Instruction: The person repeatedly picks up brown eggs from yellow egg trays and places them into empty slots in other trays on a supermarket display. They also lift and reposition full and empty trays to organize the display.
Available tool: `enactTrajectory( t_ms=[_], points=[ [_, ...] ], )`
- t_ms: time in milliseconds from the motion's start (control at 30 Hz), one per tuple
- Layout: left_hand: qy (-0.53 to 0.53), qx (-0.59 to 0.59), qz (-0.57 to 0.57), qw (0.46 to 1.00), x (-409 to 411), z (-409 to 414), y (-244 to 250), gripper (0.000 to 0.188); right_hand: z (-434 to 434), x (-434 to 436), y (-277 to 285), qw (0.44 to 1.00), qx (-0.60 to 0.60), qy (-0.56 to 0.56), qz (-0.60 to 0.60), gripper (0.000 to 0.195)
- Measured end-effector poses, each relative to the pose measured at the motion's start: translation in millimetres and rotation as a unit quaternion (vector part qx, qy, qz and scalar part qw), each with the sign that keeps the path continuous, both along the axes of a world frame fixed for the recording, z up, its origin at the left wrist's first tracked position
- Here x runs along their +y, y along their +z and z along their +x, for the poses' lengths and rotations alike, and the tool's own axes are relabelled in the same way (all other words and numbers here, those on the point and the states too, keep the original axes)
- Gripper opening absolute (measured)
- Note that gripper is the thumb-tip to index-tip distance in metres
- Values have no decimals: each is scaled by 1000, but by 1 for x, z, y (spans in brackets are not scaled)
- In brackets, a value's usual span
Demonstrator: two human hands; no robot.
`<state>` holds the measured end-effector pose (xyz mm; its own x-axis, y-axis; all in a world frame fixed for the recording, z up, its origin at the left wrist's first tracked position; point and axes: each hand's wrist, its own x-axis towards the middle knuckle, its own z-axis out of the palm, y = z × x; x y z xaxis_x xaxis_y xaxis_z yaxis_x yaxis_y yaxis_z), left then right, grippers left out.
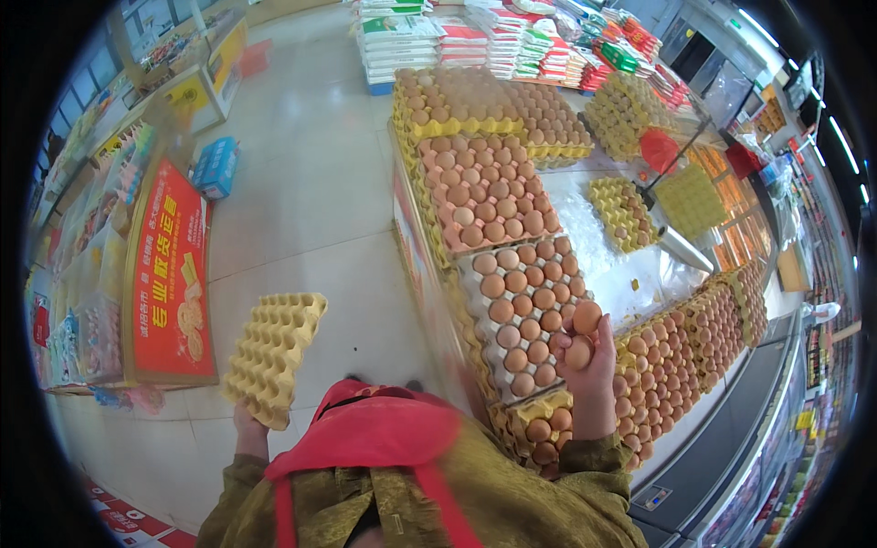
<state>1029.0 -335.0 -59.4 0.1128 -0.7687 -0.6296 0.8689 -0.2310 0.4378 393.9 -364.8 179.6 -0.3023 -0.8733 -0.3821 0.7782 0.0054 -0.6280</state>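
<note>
My left hand (251, 423) grips the lower edge of an empty yellow pulp egg tray (275, 356), held out over the floor at the left. In my right hand (592, 363) are brown eggs (579, 352); two show between the fingers and palm, one above the other. That hand hovers at the right edge of a grey egg tray (531, 315) filled with brown eggs. Beyond it a pink tray of eggs (483, 188) sits on the stack. Near my right forearm lies a yellow tray (541, 411) with eggs, partly hidden by the arm and sleeve.
Stacked egg trays (685, 356) run along the right side. A partly filled yellow tray (623, 214), plastic film and a plastic roll (685, 249) lie on the table inside. Bagged goods (401, 48) are piled behind. A red-fronted display stand (175, 274) and blue box (216, 168) stand left.
</note>
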Motion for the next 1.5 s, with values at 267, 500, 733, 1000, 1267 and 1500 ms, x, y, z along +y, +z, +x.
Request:
enactTrajectory(
  t_ms=[267, 500, 733, 1000, 1267, 1500],
  points=[
    [2, -20, 38, 999, -145, -11, 15, 48, 24, -52, -18, 998, 8, -58, 39, 43],
    [-114, -17, -8, 993, -332, -2, 25, 46, 85, -130, -20, 994, -26, -101, 36, 46],
    [-164, 0, 26, 986, -493, 17, 36, 49, 150, -222, -7, 989, -2, -136, 51, 42],
    [-178, -36, 49, 982, -591, 1, 31, 49, 169, -302, 9, 986, -38, -162, 20, 43],
    [-308, -262, -49, 913, -651, -11, 48, 40, 113, -406, -36, 966, -103, -233, 53, 43],
    [-428, -615, -59, 659, -698, -8, 83, 39, 74, -501, -33, 975, -84, -207, 16, 38]
  ],
)
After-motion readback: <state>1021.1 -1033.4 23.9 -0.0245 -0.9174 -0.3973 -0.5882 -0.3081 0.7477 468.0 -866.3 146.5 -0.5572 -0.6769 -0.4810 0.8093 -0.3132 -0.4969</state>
